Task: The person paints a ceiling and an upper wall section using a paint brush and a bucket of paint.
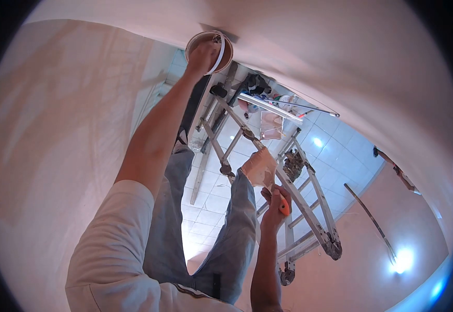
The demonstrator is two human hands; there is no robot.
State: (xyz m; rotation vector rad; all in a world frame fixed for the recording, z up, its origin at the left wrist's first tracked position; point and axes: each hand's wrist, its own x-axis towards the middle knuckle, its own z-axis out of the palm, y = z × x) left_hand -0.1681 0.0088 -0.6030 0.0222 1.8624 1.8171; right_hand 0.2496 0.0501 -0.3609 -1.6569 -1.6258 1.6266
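Observation:
At the top, my left hand (204, 56) is down inside a round bucket (189, 42), its fingers curled. A white bail handle (222, 54) arches beside the hand. What the fingers grip inside is too hidden to name. Lower in the view, my right hand (277, 204) is closed around an orange-handled putty knife (284, 207). Its broad blade (260, 167) points up and left and is coated in pinkish, pasty material. The blade overlaps my trouser knee in the view.
A folding metal ladder (304, 205) stands right of my legs. Below lies a tiled floor (335, 135) with a tray (271, 125), a long metal bar (270, 108), a pole (309, 107) and clutter. A patchy wall (65, 104) rises on the left.

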